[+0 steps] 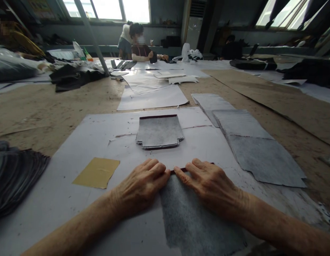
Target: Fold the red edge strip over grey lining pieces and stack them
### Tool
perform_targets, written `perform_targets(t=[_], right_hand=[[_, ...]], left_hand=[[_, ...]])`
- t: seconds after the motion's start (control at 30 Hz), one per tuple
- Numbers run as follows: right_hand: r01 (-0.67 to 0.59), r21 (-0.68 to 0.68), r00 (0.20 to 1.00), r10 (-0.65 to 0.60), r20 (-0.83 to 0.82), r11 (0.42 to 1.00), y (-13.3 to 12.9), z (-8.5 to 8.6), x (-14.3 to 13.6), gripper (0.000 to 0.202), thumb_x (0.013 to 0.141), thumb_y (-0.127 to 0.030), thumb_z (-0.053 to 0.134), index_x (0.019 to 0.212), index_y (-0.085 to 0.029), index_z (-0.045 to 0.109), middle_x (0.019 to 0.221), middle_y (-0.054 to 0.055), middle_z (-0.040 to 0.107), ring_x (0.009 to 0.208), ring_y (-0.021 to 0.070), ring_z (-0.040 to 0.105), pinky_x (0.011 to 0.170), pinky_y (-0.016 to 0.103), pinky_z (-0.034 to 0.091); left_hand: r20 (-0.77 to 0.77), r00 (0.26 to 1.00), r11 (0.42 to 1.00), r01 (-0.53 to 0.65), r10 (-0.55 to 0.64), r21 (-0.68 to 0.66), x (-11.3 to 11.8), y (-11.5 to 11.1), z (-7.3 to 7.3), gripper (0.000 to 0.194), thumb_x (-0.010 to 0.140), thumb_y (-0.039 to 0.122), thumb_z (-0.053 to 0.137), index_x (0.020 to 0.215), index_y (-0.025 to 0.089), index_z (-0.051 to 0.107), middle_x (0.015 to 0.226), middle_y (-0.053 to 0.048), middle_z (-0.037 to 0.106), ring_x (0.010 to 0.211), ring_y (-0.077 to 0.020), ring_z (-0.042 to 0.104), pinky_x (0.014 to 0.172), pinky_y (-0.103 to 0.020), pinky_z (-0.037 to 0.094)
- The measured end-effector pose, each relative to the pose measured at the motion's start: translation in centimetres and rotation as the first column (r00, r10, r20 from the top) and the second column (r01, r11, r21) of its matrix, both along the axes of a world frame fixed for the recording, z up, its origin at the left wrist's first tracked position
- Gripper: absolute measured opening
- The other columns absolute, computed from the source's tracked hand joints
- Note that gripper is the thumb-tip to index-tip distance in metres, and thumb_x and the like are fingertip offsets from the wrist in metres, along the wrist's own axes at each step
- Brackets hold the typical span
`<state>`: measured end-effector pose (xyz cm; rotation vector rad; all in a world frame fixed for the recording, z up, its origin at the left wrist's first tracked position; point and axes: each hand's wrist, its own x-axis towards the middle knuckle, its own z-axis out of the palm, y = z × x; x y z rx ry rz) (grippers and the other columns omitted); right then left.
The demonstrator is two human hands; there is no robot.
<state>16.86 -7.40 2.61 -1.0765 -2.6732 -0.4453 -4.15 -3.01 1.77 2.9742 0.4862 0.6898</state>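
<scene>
A grey felt-like panel (191, 213) with a dark red folded strip along its far edge lies in front of me on white paper. My left hand (147, 179) is closed, its fingertips at the left corner of that edge. Curled fingers of my right hand (207, 181) press along the same edge, the index finger lying on the fold; the panel runs under the palm and wrist. Just beyond, a small stack of grey panels (159, 131) with dark red edges rests on the paper. A tan square of card (98, 173) lies beside my left forearm.
At right are overlapping stacks of larger grey panels (260, 153). A fanned pile of dark pieces (17, 177) sits at the left edge. White sheets (154, 97) lie farther up the brown table (66, 101). A metal pole (92, 35) rises at left; a co-worker (140, 49) sits at the back.
</scene>
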Motion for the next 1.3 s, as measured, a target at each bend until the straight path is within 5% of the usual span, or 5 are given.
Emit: perform_targets(t=[0.33,0.5,0.67,1.07,1.3], right_hand=[[-0.107,0.099,0.976,0.124,-0.18,0.989,1.0,-1.2,-2.5,0.033,0.079,0.001,0.031,0.073,-0.01,0.062,0.065,0.008,0.053,0.06,0.0192,0.043,0.053,0.032,0.037],[-0.126,0.1,0.968,0.144,-0.206,0.987,1.1,-1.6,-1.9,0.03,0.08,0.0,0.033,0.088,-0.006,0.062,0.069,0.008,0.055,0.063,0.0181,0.044,0.055,0.031,0.037],[-0.119,-0.008,0.965,0.114,-0.236,0.993,1.2,-1.9,-1.8,0.029,0.084,-0.006,0.037,0.102,-0.006,0.06,0.075,0.007,0.056,0.068,0.0182,0.044,0.059,0.031,0.038],[-0.033,-0.186,0.991,0.008,-0.135,0.982,1.4,-1.0,-2.4,0.053,0.074,-0.004,0.046,0.118,-0.033,0.054,0.08,0.005,0.05,0.073,0.0193,0.043,0.062,0.031,0.038],[-0.082,-0.213,0.769,-0.075,-0.635,0.974,2.4,-1.0,-0.8,0.03,0.086,-0.008,0.039,0.107,-0.018,0.058,0.087,0.004,0.058,0.082,0.0142,0.052,0.072,0.026,0.045]], left_hand=[[0.102,0.995,0.997,0.008,0.0,-0.076,-0.5,0.6,-0.4,0.028,0.078,0.001,0.035,0.09,0.008,0.059,0.077,-0.009,0.053,0.068,-0.0161,0.044,0.062,-0.031,0.044],[0.227,0.973,0.976,0.026,0.025,-0.218,-1.9,-0.3,0.4,0.035,0.078,0.001,0.035,0.102,0.016,0.057,0.086,-0.006,0.056,0.075,-0.0138,0.05,0.068,-0.03,0.044],[0.029,0.998,0.975,-0.055,0.063,-0.216,-1.7,-3.5,0.7,0.031,0.077,0.008,0.039,0.104,0.009,0.054,0.088,-0.011,0.058,0.079,-0.0197,0.051,0.069,-0.036,0.045],[0.007,0.997,0.987,-0.081,0.082,-0.138,-1.5,-4.1,0.1,0.038,0.073,0.009,0.038,0.109,0.008,0.05,0.091,-0.013,0.056,0.086,-0.0224,0.05,0.071,-0.037,0.044],[-0.03,0.997,0.984,-0.079,0.075,-0.161,-1.4,-4.0,0.3,0.036,0.073,0.01,0.04,0.108,0.009,0.051,0.085,-0.011,0.056,0.078,-0.0215,0.048,0.067,-0.039,0.043]])
